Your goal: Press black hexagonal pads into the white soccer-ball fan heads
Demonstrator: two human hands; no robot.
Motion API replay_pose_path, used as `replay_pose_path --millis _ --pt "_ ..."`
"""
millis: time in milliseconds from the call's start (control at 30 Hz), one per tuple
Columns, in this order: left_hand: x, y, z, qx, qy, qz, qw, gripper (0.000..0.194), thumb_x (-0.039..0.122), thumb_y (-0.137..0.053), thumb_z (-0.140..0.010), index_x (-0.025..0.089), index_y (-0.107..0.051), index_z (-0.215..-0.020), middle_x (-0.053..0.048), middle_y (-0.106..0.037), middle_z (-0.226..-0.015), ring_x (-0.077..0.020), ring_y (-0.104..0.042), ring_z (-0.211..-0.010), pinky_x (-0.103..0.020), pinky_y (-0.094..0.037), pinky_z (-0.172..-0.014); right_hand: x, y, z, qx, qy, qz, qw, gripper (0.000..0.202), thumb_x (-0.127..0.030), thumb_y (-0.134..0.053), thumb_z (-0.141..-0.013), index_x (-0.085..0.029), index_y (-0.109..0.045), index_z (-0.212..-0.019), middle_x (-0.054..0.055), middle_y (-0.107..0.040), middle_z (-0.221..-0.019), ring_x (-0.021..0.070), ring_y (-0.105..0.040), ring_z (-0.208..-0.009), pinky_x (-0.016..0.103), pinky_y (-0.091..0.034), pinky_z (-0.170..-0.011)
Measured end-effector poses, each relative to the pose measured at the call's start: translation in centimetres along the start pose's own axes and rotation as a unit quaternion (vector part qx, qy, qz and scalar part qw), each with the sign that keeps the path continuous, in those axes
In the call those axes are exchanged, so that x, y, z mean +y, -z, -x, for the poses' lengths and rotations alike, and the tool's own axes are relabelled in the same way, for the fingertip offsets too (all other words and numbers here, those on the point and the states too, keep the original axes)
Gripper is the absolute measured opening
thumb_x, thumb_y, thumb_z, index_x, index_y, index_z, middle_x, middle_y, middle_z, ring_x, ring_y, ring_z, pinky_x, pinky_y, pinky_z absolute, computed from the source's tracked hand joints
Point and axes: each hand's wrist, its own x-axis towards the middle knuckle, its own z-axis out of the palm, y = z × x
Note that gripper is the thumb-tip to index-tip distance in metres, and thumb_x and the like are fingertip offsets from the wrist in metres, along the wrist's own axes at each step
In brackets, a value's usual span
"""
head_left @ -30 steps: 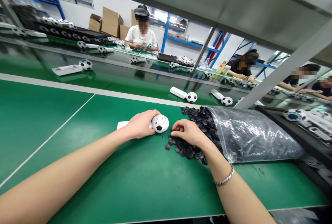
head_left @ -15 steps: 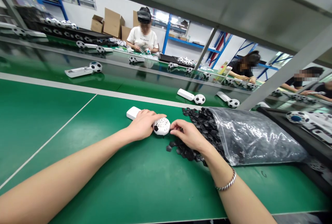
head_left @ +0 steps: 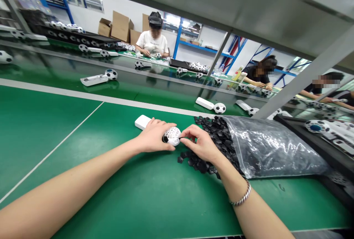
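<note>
A white device with a soccer-ball head and a flat white handle lies on the green table. My left hand is wrapped over its neck, fingers and thumb around the left side of the ball. At the ball's right side, my right hand pinches a small black piece between thumb and fingertips. The ball shows an open white lattice on top and a black patch at its left. Beside and behind my right hand lies a pile of black pieces.
The pile spills from a clear plastic bag at the right. A black tray with white devices stands beyond it. Several devices lie on the belt ahead. A slanted metal post rises at the right. Other people sit across the belt.
Devices on the belt have shifted right. My left thumb has spread lower around the ball, and a black piece now shows at my right fingertips, against the ball's edge.
</note>
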Motion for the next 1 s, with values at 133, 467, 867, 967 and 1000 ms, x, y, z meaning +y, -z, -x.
replay_pose_path --millis 133,467,867,967,1000 --pt "0.6 -0.1 0.0 0.014 0.018 0.009 1.000 0.075 0.060 -0.062 -0.058 0.024 -0.046 -0.121 -0.009 -0.056 -0.109 -0.0314 -0.043 -0.106 -0.051 -0.023 -0.096 -0.2 -0.5 0.1 -0.029 -0.022 -0.031 0.999 0.006 -0.021 -0.054 -0.077 -0.018 -0.058 -0.081 -0.001 -0.057 -0.073 0.0096 -0.047 -0.061 0.022 -0.039 -0.057" --pt "1.0 -0.6 0.1 0.052 0.037 0.041 0.997 0.064 0.058 -0.059 -0.062 0.024 -0.051 -0.116 -0.007 -0.059 -0.107 -0.0289 -0.044 -0.105 -0.054 -0.016 -0.099 0.8 -1.4 -0.1 0.036 -0.020 -0.037 0.998 0.017 -0.021 -0.061 -0.071 -0.020 -0.057 -0.087 0.002 -0.054 -0.089 0.0140 -0.052 -0.082 0.026 -0.043 -0.067" --pt "1.0 -0.7 -0.2 0.050 0.040 0.079 0.995 0.059 0.048 -0.068 -0.057 0.023 -0.055 -0.109 -0.005 -0.060 -0.100 -0.0274 -0.046 -0.101 -0.048 -0.023 -0.098 1.5 -2.3 -0.7 -0.018 -0.106 -0.271 0.956 0.037 -0.025 -0.066 -0.065 -0.019 -0.047 -0.097 0.006 -0.059 -0.099 0.0163 -0.058 -0.089 0.032 -0.047 -0.078" --pt "0.6 -0.7 -0.1 0.059 0.036 0.081 0.994 0.069 0.056 -0.066 -0.055 0.020 -0.050 -0.112 -0.007 -0.057 -0.107 -0.0287 -0.044 -0.104 -0.049 -0.024 -0.097 2.2 -0.9 -1.1 0.058 -0.113 -0.145 0.981 0.025 -0.030 -0.062 -0.069 -0.018 -0.054 -0.089 0.005 -0.061 -0.090 0.0154 -0.058 -0.081 0.031 -0.046 -0.076" --pt "0.4 -0.6 -0.1 0.070 0.036 0.077 0.994 0.068 0.057 -0.065 -0.055 0.020 -0.051 -0.110 -0.008 -0.056 -0.106 -0.0289 -0.044 -0.104 -0.049 -0.024 -0.097 2.6 -0.3 -1.1 0.094 -0.112 -0.071 0.987 0.019 -0.030 -0.060 -0.071 -0.018 -0.057 -0.085 0.004 -0.061 -0.086 0.0148 -0.057 -0.077 0.031 -0.046 -0.074"
